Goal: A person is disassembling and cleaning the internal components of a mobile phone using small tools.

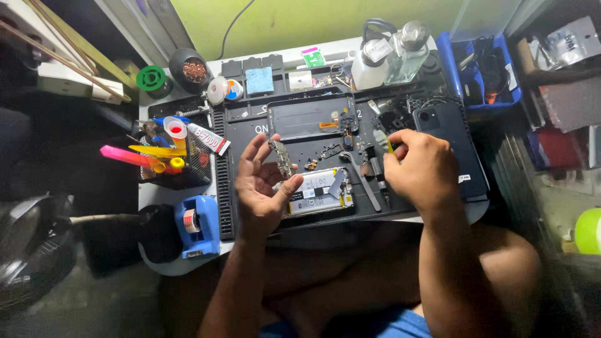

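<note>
My left hand [263,188] is raised over the black work mat [241,134] and pinches a small circuit board [281,158] between thumb and fingers. Just under it lies an opened phone body [319,191] with its battery showing. My right hand [418,168] hovers at the mat's right side, fingers closed on a slim yellow-green tool [383,141]. A phone frame with a dark panel [311,116] lies at the back of the mat. Metal tweezers [361,183] rest between my hands.
A black phone back cover [452,134] lies at the right. A mesh holder with tools and a glue tube [208,139] stands left, with a blue tape dispenser [197,224] in front of it. Bottles [391,56] and a blue bin [482,69] sit at the back.
</note>
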